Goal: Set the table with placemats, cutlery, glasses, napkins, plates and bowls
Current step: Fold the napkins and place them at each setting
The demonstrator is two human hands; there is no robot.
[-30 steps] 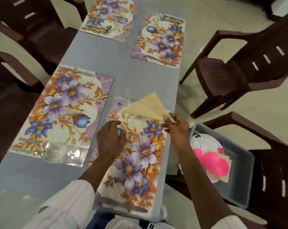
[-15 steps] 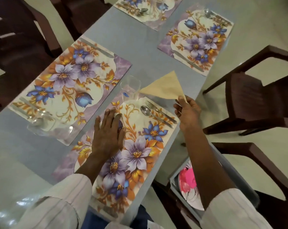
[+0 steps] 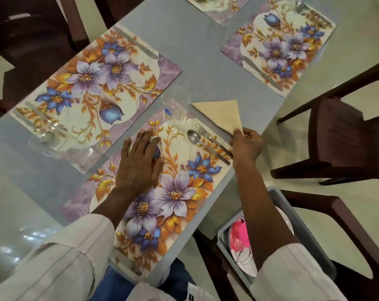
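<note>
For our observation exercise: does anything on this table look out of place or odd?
Nothing looks spilled or damaged. Only the napkin seems unsettled: the right hand pinches its tip, and it reaches past the placemat.

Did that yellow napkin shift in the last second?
Yes. The napkin slid toward the far right corner of the placemat, uncovering the spoon and fork; the right hand pinches it.

Placemats [image 3: 175, 194]: cream centre, lilac marbled border, purple and blue flowers, orange-gold leaves. Napkin [image 3: 222, 115]: plain pale beige-yellow. Tabletop [image 3: 197, 46]: grey-blue. Chair [image 3: 345, 135]: dark brown. Bin [image 3: 310, 237]: grey. Plate [image 3: 240, 242]: white, pink flower print. Sleeve [image 3: 75, 253]: white, faint stripes.
</note>
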